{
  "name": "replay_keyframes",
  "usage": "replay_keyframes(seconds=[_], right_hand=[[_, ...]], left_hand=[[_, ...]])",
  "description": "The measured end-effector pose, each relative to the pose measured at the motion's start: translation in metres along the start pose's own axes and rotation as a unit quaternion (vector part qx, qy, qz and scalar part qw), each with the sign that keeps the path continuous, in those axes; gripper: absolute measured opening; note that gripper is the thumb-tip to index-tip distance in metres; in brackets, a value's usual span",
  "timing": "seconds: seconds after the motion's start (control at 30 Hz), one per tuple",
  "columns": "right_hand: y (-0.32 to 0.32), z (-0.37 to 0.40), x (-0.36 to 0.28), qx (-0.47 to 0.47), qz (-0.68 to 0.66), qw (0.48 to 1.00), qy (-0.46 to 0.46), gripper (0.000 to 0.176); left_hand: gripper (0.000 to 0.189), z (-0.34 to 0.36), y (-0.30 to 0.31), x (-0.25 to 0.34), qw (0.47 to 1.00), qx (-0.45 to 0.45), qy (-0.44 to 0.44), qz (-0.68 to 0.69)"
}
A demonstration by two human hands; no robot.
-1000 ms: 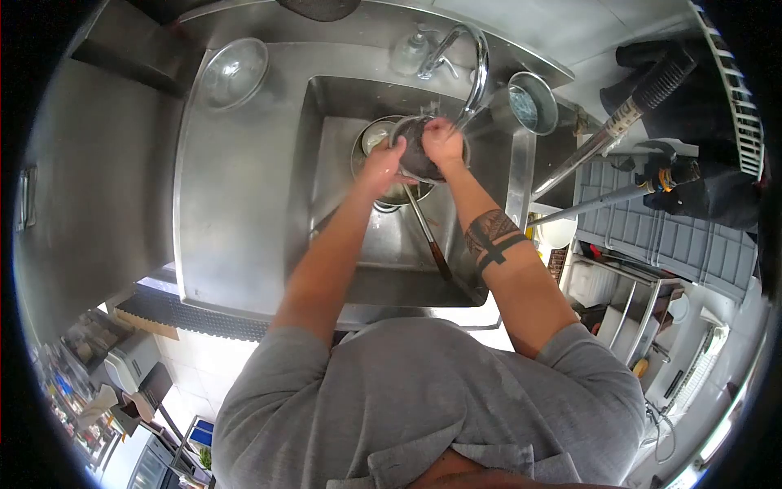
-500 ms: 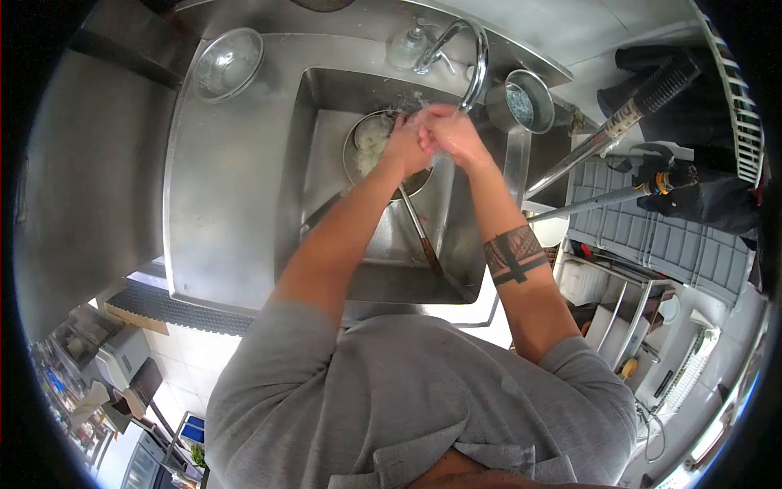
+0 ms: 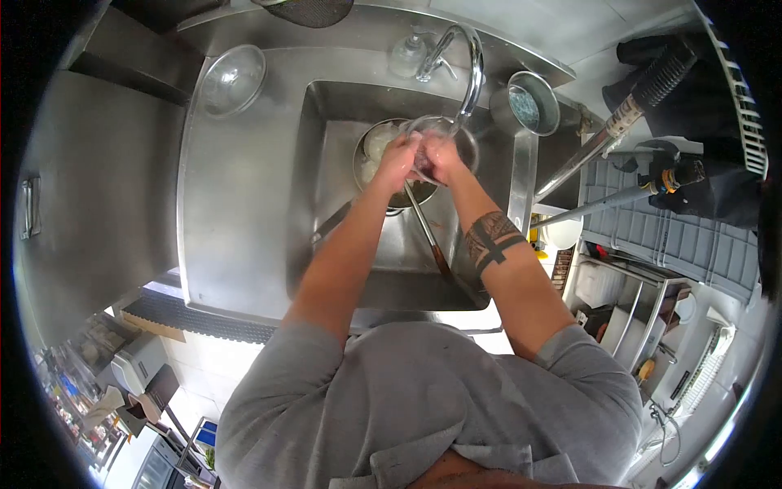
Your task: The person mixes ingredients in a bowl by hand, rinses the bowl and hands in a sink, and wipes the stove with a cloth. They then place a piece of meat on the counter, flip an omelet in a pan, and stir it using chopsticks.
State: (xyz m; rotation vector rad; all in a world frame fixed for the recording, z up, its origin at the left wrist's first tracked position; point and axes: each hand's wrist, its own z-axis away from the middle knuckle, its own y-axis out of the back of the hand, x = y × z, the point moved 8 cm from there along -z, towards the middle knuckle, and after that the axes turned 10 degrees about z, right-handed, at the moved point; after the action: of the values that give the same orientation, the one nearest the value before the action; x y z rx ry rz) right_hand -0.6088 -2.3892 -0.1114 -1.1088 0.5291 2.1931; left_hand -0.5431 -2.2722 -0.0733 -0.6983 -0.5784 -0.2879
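Round bowl (image 3: 436, 125) back in view under the faucet, both hands at it

Half a second ago the two hands were bunched beneath the faucet (image 3: 474, 77) and no bowl rim could be made out; now the rim shows again, just below the spout. The work is thus, I judge, back on the bowl itself. The left hand (image 3: 396, 163) is at the bowl's left side and the right hand (image 3: 444, 156) reaches over its middle; they are close together with fingers bent, but blur hides whether either pinches the rim.

Below the faucet and to its left, a round pan (image 3: 357, 169) sits in the sink (image 3: 334, 143), partly hidden by the bowl and left hand, with something pale inside that I cannot identify. A brown-ended handle (image 3: 441, 261) slants from beside it toward the wearer.

Right of the faucet, a metal saucepan (image 3: 547, 130) holds something bluish and glinting. Far left of the faucet stands a clear bowl (image 3: 235, 81); just left, a clear pump bottle (image 3: 408, 57).
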Motion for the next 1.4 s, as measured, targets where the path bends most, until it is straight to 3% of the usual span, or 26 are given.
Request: replay_keyframes(seconds=[0.03,0.07,0.13,0.17,0.27,0.3,0.33,0.4,0.47,0.5,0.57,0.6,0.63,0.73,0.77,0.8,0.87,0.93,1.0,1.07,1.13,1.17,1.2,1.27,1.33,1.4], right_hand=[[-0.016,0.011,0.014,-0.122,0.028,0.986,-0.11,0.013],[-0.013,0.016,0.005,-0.18,0.366,0.905,-0.12,0.02],[-0.002,0.034,-0.062,0.026,0.692,0.716,0.091,0.026],[-0.003,0.027,-0.062,0.024,0.692,0.716,0.091,0.026],[-0.013,0.019,-0.091,0.052,0.564,0.799,0.201,0.024],[-0.018,0.039,-0.103,-0.035,0.295,0.939,0.175,0.023],[-0.028,0.055,-0.116,-0.122,-0.004,0.984,0.13,0.023],[-0.025,0.07,-0.136,-0.162,-0.011,0.979,0.123,0.019],[-0.021,0.078,-0.15,-0.164,0.024,0.982,0.087,0.019],[-0.01,0.079,-0.163,-0.108,0.105,0.977,0.153,0.022],[0.016,0.081,-0.196,0.036,0.321,0.917,0.236,0.027],[0.03,0.078,-0.214,0.121,0.448,0.85,0.248,0.03],[0.045,0.065,-0.217,0.153,0.378,0.873,0.268,0.03],[0.075,-0.022,-0.187,0.111,0.292,0.924,0.222,0.036],[0.075,-0.073,-0.163,0.053,0.273,0.944,0.178,0.037],[0.075,-0.121,-0.139,-0.002,0.256,0.958,0.13,0.037],[0.05,-0.166,-0.115,-0.169,0.115,0.978,-0.042,0.035],[0.024,-0.117,-0.195,-0.23,-0.223,0.946,0.043,0.027],[0.022,-0.055,-0.262,-0.053,-0.168,0.984,0.017,0.021],[0.046,-0.082,-0.243,0.002,0.056,0.992,0.117,0.025],[0.049,-0.138,-0.191,0.005,0.468,0.863,0.19,0.03],[0.043,-0.151,-0.164,-0.044,0.57,0.801,0.179,0.033],[0.042,-0.162,-0.146,-0.089,0.57,0.8,0.161,0.036],[0.043,-0.181,-0.143,-0.153,0.247,0.948,0.128,0.016],[0.05,-0.182,-0.164,-0.096,0.073,0.993,0.012,0.01],[0.035,-0.059,-0.23,-0.206,-0.122,0.963,0.125,0.006]], left_hand=[[0.054,-0.008,0.01,-0.002,0.998,0.031,-0.025,-0.049],[0.054,0.004,0.007,0.003,0.998,0.032,-0.024,-0.048],[0.054,0.04,0.009,0.03,0.983,0.097,-0.031,-0.151],[0.05,0.019,0.011,0.009,0.993,-0.011,-0.001,-0.121],[0.041,0.002,0.01,-0.01,0.993,-0.027,0.027,0.115],[0.034,-0.022,0.021,-0.032,0.991,-0.024,0.05,0.122],[0.034,-0.027,0.014,-0.028,0.991,-0.021,0.047,0.126],[0.036,-0.031,-0.005,-0.026,0.993,0.055,0.051,-0.091],[0.036,-0.05,-0.052,-0.003,0.935,-0.038,-0.22,-0.275],[0.035,-0.034,-0.078,0.014,0.875,-0.055,-0.334,-0.347],[0.032,0.026,-0.134,0.074,0.824,-0.053,-0.4,-0.399],[0.029,0.02,-0.156,0.072,0.727,-0.05,-0.356,-0.585],[0.027,0.018,-0.165,0.07,0.598,-0.044,-0.293,-0.744],[0.026,0.068,-0.175,0.094,0.553,-0.113,-0.191,-0.803],[0.027,0.08,-0.177,0.093,0.513,-0.18,-0.301,-0.784],[0.027,0.09,-0.163,0.095,0.515,-0.168,-0.294,-0.788],[0.028,0.135,-0.153,0.113,0.512,-0.11,-0.438,-0.731],[0.031,0.137,-0.115,0.119,0.532,-0.038,-0.349,-0.77],[0.036,0.135,-0.053,0.114,0.602,0.027,-0.148,-0.784],[0.039,0.146,-0.017,0.103,0.604,0.085,-0.169,-0.774],[0.043,0.163,0.012,0.097,0.602,0.154,-0.189,-0.761],[0.046,0.175,0.016,0.09,0.565,0.164,-0.212,-0.78],[0.049,0.186,0.021,0.082,0.529,0.174,-0.231,-0.798],[0.052,0.203,0.035,0.067,0.545,0.178,-0.235,-0.784],[0.054,0.215,0.052,0.055,0.562,0.182,-0.24,-0.77],[0.052,0.225,0.068,0.04,0.609,0.168,-0.28,-0.722]])
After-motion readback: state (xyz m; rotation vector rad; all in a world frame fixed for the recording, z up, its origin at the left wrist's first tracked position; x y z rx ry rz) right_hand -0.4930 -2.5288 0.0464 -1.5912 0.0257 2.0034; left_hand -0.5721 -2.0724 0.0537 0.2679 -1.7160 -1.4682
